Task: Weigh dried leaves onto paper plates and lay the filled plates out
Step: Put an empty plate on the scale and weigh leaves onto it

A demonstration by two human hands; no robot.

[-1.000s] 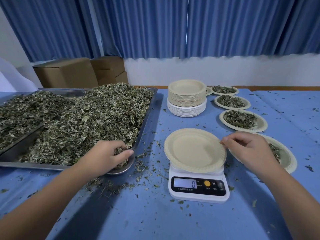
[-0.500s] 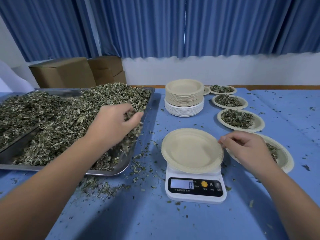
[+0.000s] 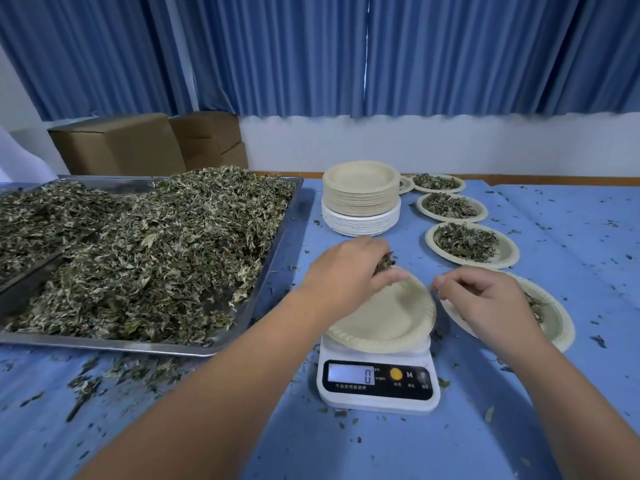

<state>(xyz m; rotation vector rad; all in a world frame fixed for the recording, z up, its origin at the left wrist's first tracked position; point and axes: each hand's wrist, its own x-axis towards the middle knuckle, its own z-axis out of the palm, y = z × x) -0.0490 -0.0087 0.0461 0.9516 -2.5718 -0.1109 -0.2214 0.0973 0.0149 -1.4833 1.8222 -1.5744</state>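
Note:
An empty paper plate [image 3: 388,317] sits on the white scale [image 3: 378,382], whose display reads 0. My left hand [image 3: 346,268] hovers over the plate's far edge and grips a handful of dried leaves [image 3: 382,264]. Just right of the plate's rim is my right hand [image 3: 485,299], fingers curled and holding nothing that I can see. It covers part of a filled plate [image 3: 550,317]. A metal tray [image 3: 277,237] heaped with dried leaves [image 3: 156,251] lies at the left.
A stack of unused plates [image 3: 362,199] stands behind the scale. Filled plates [image 3: 472,242] run in a row toward the back right [image 3: 452,206]. Cardboard boxes [image 3: 117,143] sit behind the tray. Leaf crumbs litter the blue cloth.
My left hand took a handful of leaves from the tray, lifted and carried it right to above the plate on the scale. My right hand stayed by the plate's rim.

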